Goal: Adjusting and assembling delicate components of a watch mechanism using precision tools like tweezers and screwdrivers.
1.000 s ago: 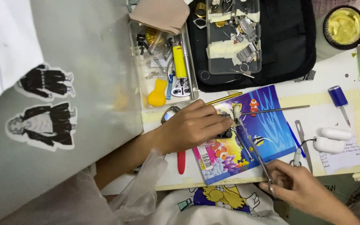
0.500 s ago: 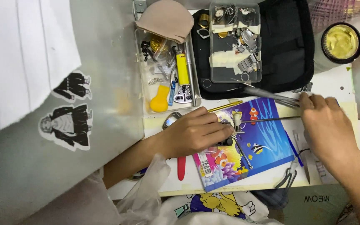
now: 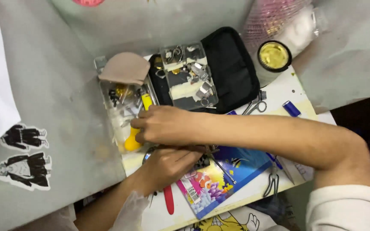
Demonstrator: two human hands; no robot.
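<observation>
reaching across the body with the right hand (image 3: 165, 125), fingers curled in and closing over the clear plastic parts tray (image 3: 125, 112), fingertips touching or just above its contents beside the yellow tool (image 3: 132, 142); not clear enough to tell whether anything is actually pinched between them. resting just below it, the left hand (image 3: 168, 164), loosely curled and pressing down on a small dark object (image 3: 202, 161) at the top edge of the colourful fish-print booklet (image 3: 223, 182); grip on that object partly hidden by the fingers, so impossible to say how firmly it is being held. lying on the booklet just beside the left hand, a thin metal tool (image 3: 221, 167) slanting away to the lower right. sticking out from under the left wrist, a red handle (image 3: 168, 199) pointing down. sitting behind the right hand, a black zip case (image 3: 232, 72) lying open, with a clear compartment box (image 3: 188, 79) of small metal parts on top of it. lying near the forearm, small scissors (image 3: 255, 105), a blue cap (image 3: 291, 108) and pliers (image 3: 273, 179). standing well apart at the back, a round tin with yellow contents (image 3: 274, 55).
</observation>
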